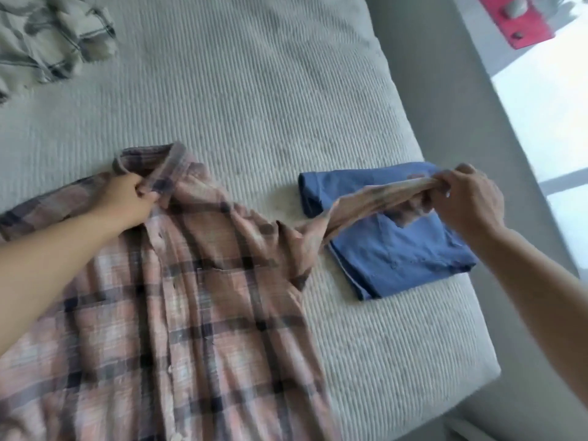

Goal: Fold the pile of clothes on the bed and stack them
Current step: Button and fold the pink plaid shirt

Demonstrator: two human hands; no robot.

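A pink plaid shirt [178, 307] lies spread front-up on the pale ribbed bed [261, 90], its collar toward the far side. My left hand [127, 200] grips the shirt at the collar. My right hand [467, 198] pinches the end of the shirt's right sleeve [375, 202] and holds it stretched out in the air above a folded blue garment [401, 249]. The blue garment lies flat near the bed's right edge. A crumpled pale plaid garment [47, 36] sits at the far left corner of the bed.
The bed's right edge [461, 281] drops to a grey floor. Beyond it a bright window area and a red object [521, 20] show at the top right. Open bedspread lies between the shirts and the far pile.
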